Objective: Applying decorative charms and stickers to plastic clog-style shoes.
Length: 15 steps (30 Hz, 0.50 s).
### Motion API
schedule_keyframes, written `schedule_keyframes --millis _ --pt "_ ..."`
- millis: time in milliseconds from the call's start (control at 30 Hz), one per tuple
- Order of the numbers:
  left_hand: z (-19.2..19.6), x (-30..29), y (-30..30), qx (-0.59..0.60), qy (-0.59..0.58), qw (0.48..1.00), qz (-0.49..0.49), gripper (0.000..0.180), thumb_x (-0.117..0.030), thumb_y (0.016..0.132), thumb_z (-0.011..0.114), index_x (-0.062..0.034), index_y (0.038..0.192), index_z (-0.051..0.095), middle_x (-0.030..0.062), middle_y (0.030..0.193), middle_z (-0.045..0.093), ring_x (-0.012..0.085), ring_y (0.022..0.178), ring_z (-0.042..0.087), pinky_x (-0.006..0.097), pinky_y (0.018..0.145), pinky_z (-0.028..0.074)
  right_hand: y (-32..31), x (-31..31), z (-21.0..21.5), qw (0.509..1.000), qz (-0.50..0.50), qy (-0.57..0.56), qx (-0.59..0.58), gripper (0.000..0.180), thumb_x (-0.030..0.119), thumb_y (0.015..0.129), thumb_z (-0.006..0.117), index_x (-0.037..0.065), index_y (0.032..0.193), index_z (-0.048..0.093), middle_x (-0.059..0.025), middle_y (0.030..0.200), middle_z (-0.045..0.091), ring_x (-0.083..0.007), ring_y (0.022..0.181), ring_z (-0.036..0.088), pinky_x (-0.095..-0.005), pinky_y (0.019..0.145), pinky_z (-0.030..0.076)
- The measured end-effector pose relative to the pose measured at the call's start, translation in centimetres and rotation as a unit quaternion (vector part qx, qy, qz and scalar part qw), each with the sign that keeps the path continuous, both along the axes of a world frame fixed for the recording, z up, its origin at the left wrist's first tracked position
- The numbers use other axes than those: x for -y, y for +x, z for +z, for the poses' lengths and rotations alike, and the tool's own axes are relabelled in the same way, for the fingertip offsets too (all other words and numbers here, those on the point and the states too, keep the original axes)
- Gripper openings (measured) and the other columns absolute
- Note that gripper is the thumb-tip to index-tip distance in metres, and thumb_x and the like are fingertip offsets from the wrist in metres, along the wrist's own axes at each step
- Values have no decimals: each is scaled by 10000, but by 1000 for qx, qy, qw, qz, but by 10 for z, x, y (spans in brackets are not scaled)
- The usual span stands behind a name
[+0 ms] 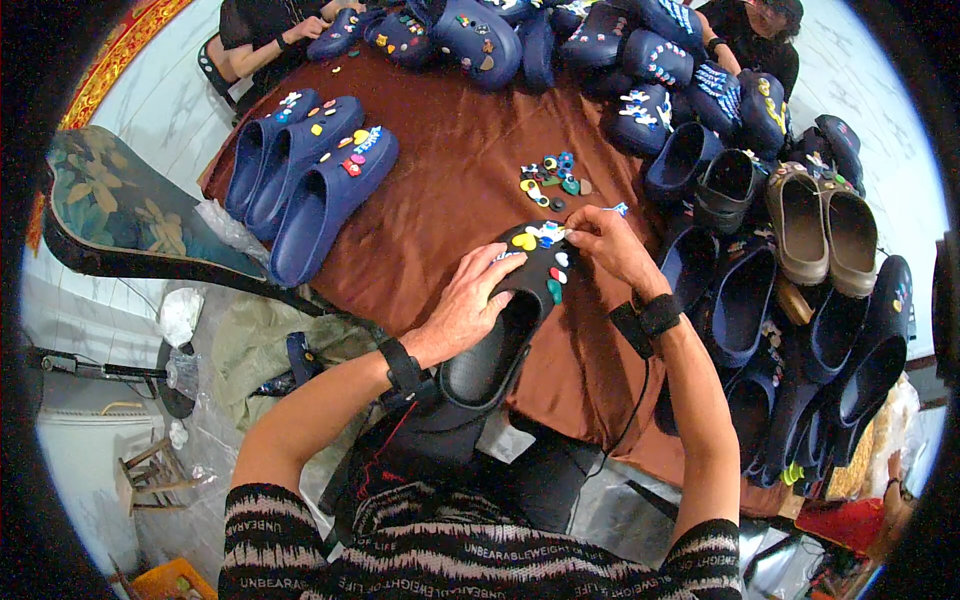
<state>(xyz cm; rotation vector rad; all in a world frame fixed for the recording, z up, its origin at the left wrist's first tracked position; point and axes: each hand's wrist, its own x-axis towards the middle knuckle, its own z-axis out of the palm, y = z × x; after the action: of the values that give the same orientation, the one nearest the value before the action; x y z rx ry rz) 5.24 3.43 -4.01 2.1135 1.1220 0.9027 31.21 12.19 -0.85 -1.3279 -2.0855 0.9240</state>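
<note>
A round table under a rust-brown cloth (440, 230) fills the pale-tiled room's middle, its far and right rim heaped with navy foam clogs (690, 90), leaving bare cloth only at the centre. At its near edge lies a black foam clog (500, 340), heel overhanging; the left hand (465, 305) clasps its side. The right hand (605, 245) pinches at the toe's small coloured charms (540, 240); what it grips is hidden.

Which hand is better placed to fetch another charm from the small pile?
Right, probably. The right hand works at the black clog toe, nearest the charm pile; the left hand steadies the clog.
</note>
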Motion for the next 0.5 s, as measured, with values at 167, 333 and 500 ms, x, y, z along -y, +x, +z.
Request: schedule_keyframes --millis 167,333,500 --pt "-1 0 -2 -4 -1 1000 6 540 -28 861 587 -110 1388 505 200 1454 415 397 1369 372 467 1159 306 1 9 7 994 -13 -110 -26 90 87 922 663 -2 914 648 -2 797 612 -91 726 555 -265 662 465" --pt "0 -1 2 3 -2 1000 0 549 -24 858 594 -115 1392 502 198 1456 414 396 1372 370 470 1158 306 9 7 -8 994 -8 -85 -71 117 115 875 720 10 862 670 -1 746 630 -110 701 577 -284 645 477" --pt "-4 0 0 6 -4 1000 8 553 -21 855 598 -118 1391 505 196 1455 416 394 1370 375 467 1158 309 6 15 2 987 -50 -134 -76 125 113 882 722 28 815 659 5 740 629 -92 683 567 -276 632 472"
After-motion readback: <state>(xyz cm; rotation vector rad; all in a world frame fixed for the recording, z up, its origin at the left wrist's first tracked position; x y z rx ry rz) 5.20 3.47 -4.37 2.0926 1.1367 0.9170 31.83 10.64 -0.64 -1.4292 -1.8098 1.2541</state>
